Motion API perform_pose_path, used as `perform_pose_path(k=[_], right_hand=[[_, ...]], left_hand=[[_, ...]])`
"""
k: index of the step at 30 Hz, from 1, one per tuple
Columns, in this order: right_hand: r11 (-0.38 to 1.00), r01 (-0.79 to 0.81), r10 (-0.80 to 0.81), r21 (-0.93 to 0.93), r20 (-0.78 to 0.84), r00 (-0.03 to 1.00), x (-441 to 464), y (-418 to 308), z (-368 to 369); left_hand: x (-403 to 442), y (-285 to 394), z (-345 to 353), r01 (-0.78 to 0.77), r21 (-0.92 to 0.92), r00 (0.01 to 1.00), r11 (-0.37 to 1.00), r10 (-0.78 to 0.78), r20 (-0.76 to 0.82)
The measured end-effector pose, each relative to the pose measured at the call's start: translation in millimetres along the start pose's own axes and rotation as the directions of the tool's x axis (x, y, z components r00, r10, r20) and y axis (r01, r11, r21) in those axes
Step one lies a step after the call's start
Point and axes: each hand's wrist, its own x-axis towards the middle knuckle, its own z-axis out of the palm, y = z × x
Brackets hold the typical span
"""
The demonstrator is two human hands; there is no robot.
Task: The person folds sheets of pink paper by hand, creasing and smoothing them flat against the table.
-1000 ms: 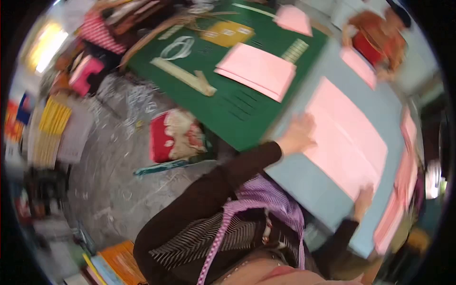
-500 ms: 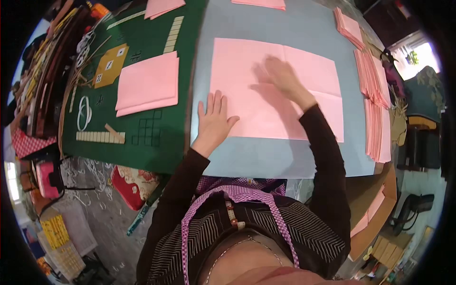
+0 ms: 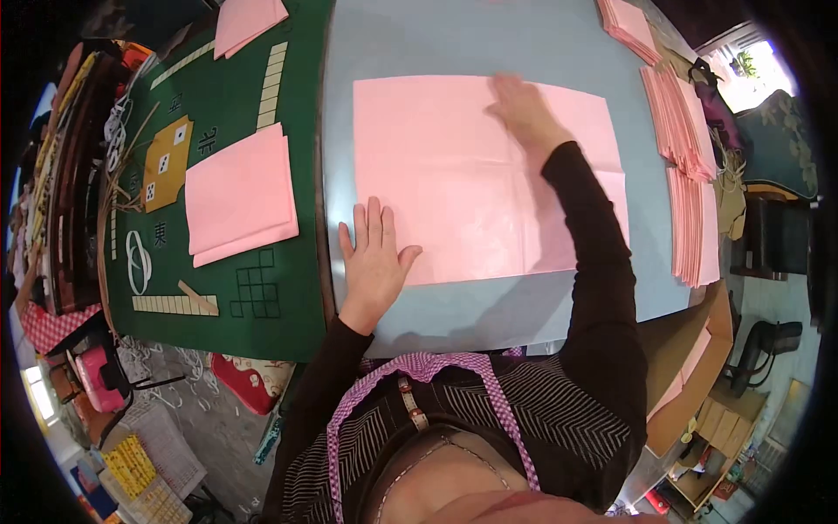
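A large pink sheet point(image 3: 436, 201) with fold creases lies spread on the grey-blue tabletop point(image 3: 436, 35). My left hand point(image 3: 375, 262) rests flat over the sheet's near-left edge, its fingers spread. Over at the far edge, my right hand point(image 3: 528, 113) lies on the sheet with fingers stretched out and the thumb apart; neither hand grips anything. To the left, a folded pink sheet point(image 3: 240, 196) sits on a green game mat point(image 3: 205, 327).
Folded pink stacks point(image 3: 681, 122) line the table's right edge, with another stack point(image 3: 694, 227) nearer me. A cardboard box point(image 3: 711, 349) holding pink sheets stands below at right. On the mat are a white loop point(image 3: 137, 262) and a small wooden strip point(image 3: 196, 297).
My right hand has moved from the middle of the pink sheet to its far edge. My left hand stays at the near-left edge. The camera view has shifted slightly.
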Motion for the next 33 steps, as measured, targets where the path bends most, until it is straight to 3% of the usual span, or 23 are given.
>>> perform_pose_path(k=[1, 2, 3, 4, 5, 6, 8, 10, 11, 12, 14, 15, 16, 17, 20, 22, 26, 29, 33], right_hand=[[0.971, -0.175, 0.195, 0.163, -0.11, 0.975, -17, 16, -8], [0.973, -0.201, 0.181, -0.117, -0.16, 0.97, -36, 39, -7], [0.956, -0.198, 0.176, -0.217, -0.116, 0.977, -57, 75, -2], [0.883, -0.221, 0.191, -0.413, -0.114, 0.975, -87, 62, -32], [0.832, -0.421, 0.397, -0.361, -0.141, 0.907, -100, 82, -24], [0.827, -0.429, 0.407, -0.364, -0.139, 0.903, -113, 96, -20], [0.767, -0.593, 0.582, -0.245, -0.122, 0.804, -128, 120, -13], [0.896, -0.362, 0.279, -0.259, -0.307, 0.91, -147, 132, 16], [0.822, -0.286, 0.237, -0.493, -0.16, 0.958, -148, 89, -10], [0.909, -0.149, 0.022, -0.39, -0.313, 0.949, -150, 93, 9], [0.956, -0.26, 0.24, -0.138, -0.145, 0.96, -147, 16, -6], [0.963, -0.195, 0.173, -0.184, -0.126, 0.977, -146, 11, 9], [0.954, -0.251, 0.251, -0.165, -0.022, 0.968, -146, -9, 14], [0.972, -0.235, 0.235, 0.01, -0.006, 0.972, -139, -47, -9], [0.936, -0.347, 0.352, -0.058, 0.149, 0.924, -126, -99, -31], [0.946, -0.322, 0.318, 0.042, 0.089, 0.944, -136, -81, -10], [0.892, -0.449, 0.451, -0.043, 0.126, 0.884, -148, -47, 4], [0.768, -0.547, 0.623, -0.334, 0.192, 0.758, -135, -66, -17], [0.872, -0.406, 0.465, -0.273, 0.202, 0.862, -138, -93, -17]], left_hand=[[0, 0, 0, -0.006, -0.005, 1.0, 1.0, 0.006, 0.012], [0, 0, 0, 0.001, 0.003, 1.0, 1.0, -0.001, 0.012], [0, 0, 1, 0.005, 0.01, 1.0, 1.0, -0.005, 0.011], [-1, 0, 2, -0.008, 0.003, 1.0, 1.0, 0.008, 0.023], [-1, -1, 4, -0.008, 0.021, 1.0, 1.0, 0.007, 0.015], [-1, -1, 5, -0.004, 0.041, 1.0, 0.999, 0.004, 0.001], [-2, 0, 6, -0.004, 0.0, 1.0, 1.0, 0.004, 0.02], [0, -3, 4, 0.006, -0.039, 0.999, 0.999, -0.005, 0.033], [-1, -3, 5, 0.015, -0.04, 1.0, 0.999, -0.014, 0.027], [-2, -5, 9, 0.022, -0.111, 0.999, 0.994, -0.019, 0.034], [-4, -7, 9, 0.046, -0.177, 0.998, 0.983, -0.039, 0.042], [-3, -7, 7, 0.056, -0.181, 0.998, 0.982, -0.048, 0.051], [-4, -6, 1, 0.051, -0.161, 0.998, 0.986, -0.045, 0.043], [-4, -6, -4, 0.043, -0.146, 0.999, 0.988, -0.038, 0.037], [-8, -7, -3, 0.062, -0.146, 0.996, 0.987, -0.071, -0.059], [-10, -9, -8, 0.011, -0.191, 0.996, 0.982, -0.027, -0.082], [-12, -9, -11, 0.002, -0.211, 0.99, 0.977, -0.031, -0.134], [-12, -9, -10, -0.008, -0.23, 0.99, 0.973, -0.025, -0.14], [-14, -10, -6, -0.018, -0.232, 0.988, 0.973, -0.019, -0.155]])
